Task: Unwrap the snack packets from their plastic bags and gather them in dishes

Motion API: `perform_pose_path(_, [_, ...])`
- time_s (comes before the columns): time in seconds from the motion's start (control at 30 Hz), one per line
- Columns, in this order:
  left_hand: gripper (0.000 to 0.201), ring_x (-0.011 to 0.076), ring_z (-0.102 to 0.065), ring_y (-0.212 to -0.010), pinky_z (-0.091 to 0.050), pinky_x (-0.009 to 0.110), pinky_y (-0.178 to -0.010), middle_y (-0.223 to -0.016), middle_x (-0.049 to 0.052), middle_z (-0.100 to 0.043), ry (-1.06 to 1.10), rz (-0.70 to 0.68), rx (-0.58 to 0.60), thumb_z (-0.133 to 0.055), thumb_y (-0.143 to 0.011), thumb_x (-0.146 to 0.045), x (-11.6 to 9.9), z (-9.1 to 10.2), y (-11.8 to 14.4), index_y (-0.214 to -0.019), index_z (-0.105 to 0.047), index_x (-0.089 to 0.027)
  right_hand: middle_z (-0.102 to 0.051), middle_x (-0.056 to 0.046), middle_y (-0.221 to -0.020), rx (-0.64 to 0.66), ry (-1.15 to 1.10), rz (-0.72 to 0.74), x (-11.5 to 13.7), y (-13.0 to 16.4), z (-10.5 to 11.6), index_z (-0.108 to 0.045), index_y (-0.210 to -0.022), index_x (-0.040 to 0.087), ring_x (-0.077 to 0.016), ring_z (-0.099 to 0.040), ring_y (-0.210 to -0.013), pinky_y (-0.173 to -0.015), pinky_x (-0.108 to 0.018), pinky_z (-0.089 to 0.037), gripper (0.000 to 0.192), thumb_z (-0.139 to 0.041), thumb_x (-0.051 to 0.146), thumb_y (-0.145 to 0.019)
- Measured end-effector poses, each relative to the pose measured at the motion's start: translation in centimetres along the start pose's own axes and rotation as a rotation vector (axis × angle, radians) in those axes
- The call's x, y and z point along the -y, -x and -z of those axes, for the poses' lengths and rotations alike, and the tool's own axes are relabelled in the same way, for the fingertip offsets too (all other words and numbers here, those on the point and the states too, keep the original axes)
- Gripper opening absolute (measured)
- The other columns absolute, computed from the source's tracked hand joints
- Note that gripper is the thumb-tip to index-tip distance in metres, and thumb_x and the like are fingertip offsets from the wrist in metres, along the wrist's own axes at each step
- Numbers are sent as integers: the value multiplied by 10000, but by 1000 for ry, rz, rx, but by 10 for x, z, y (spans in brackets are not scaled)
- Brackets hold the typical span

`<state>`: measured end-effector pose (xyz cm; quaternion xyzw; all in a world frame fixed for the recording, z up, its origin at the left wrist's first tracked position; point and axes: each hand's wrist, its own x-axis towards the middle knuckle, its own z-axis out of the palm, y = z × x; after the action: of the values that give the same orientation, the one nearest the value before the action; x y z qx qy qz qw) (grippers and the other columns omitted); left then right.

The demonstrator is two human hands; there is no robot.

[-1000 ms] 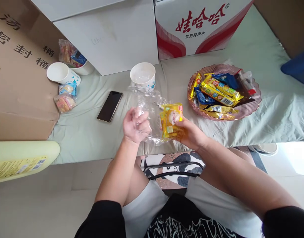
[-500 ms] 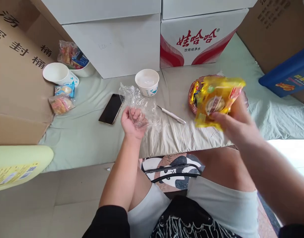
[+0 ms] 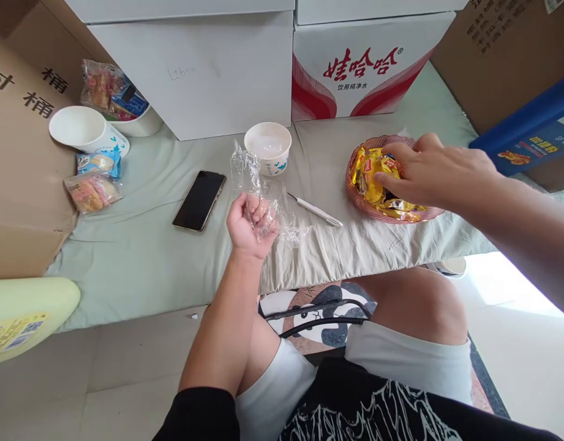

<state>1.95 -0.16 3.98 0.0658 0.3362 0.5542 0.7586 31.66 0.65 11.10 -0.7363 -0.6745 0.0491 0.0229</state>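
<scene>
Wrapper [image 3: 245, 164]: clear crumpled plastic, bunched in my left hand, its loose ends sticking out beyond and to the right of the fist.
Left hand [image 3: 253, 225]: fingers curled in, closed round the plastic, over the green cloth [image 3: 139, 260].
Right hand [image 3: 431, 174]: palm down over the bowl, thumb and index finger apart; from my end I cannot tell whether the fingertips grip anything.
Yellow packets [image 3: 371, 174]: in the bowl, partly hidden beneath my right hand, with the thumb against them or just above.
Bowl [image 3: 372, 212]: pink, ribbed, on the cloth.
Pen-like tool [image 3: 316, 209]: slim and white, lying between my left hand and the bowl.
Paper tub [image 3: 275, 166]: upright, near the plastic.
Phone [image 3: 199, 201]: lying flat, left of my left hand, screen dark.
</scene>
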Motion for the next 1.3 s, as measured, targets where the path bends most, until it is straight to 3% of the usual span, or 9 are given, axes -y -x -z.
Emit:
perform_pose_path(0.37, [504,55,-218,-321,-180,189,-335,-467,-62,-262,-9,12,-38,-366,-1056,-325,1,-7,1,-578,-277,-195,-559,-261,-1417,128,107,-75,24,-11,3,-544,-1445,270,-519,-621,-1179,-914,-711,-457,763,-757,630,-807])
perform_pose_path(0.53, [497,55,-210,-312,-178,192,-327,-462,-61,-278,-18,19,-71,-399,-1037,-320,0,-8,1,-568,-290,-197,-577,-243,-1454,-72,112,62,3,-34,33,-245,-1649,182,-412,-598,-1313,-1024,-560,-461,896,-712,402,-917])
perform_pose_path(0.63, [497,51,-209,-312,-181,191,-328,-461,-65,-279,-31,24,-83,-439,-1023,-333,-1,-9,1,-570,-285,-198,-611,-191,-1439,-118,120,122,-18,-60,35,-472,-1523,101,-310,-579,-1338,-1037,-468,-433,701,-685,424,-939])
perform_pose_path(0.77, [498,54,-208,-311,-185,197,-329,-459,-63,-273,-41,33,-87,-415,-1029,-331,0,-11,0,-569,-278,-198,-621,-103,-1457,25,173,256,-40,-96,18,-715,-1298,145,-220,-585,-1331,-1017,-419,-423,485,-630,442,-924])
perform_pose_path(0.87, [497,64,-205,-312,-194,209,-329,-455,-57,-267,-42,31,-84,-360,-1041,-310,1,-13,-1,-563,-279,-200,-681,-111,-1407,154,185,231,-44,-110,7,-676,-1370,151,-227,-633,-1295,-997,-426,-436,530,-683,358,-882])
perform_pose_path(0.97, [503,63,-204,-315,-184,205,-332,-458,-56,-264,-40,39,-78,-346,-1049,-315,1,-12,-1,-566,-271,-197,-696,-150,-1377,136,155,158,-44,-112,5,-600,-1437,94,-248,-642,-1280,-971,-430,-437,659,-723,360,-847])
perform_pose_path(1.07, [513,61,-211,-321,-173,200,-337,-471,-59,-264,-56,98,-31,-401,-1041,-365,0,-8,0,-574,-267,-199,-709,-152,-1349,119,161,139,-46,-112,6,-705,-1280,71,-246,-644,-1256,-931,-435,-445,516,-671,412,-893])
perform_pose_path(1.17, [521,64,-215,-317,-181,202,-344,-472,-59,-249,-82,194,34,-412,-1035,-377,-1,-2,2,-569,-256,-205,-801,-86,-1120,149,201,87,-48,-115,7,-773,-1144,119,-185,-708,-1061,-843,-403,-454,415,-649,443,-915])
perform_pose_path(1.3, [529,65,-204,-307,-173,206,-339,-465,-61,-227,-101,235,52,-414,-1032,-364,-3,3,5,-555,-248,-207,-798,-76,-1107,27,261,108,-47,-118,10,-773,-1122,128,-168,-707,-1028,-769,-400,-421,547,-524,579,-939])
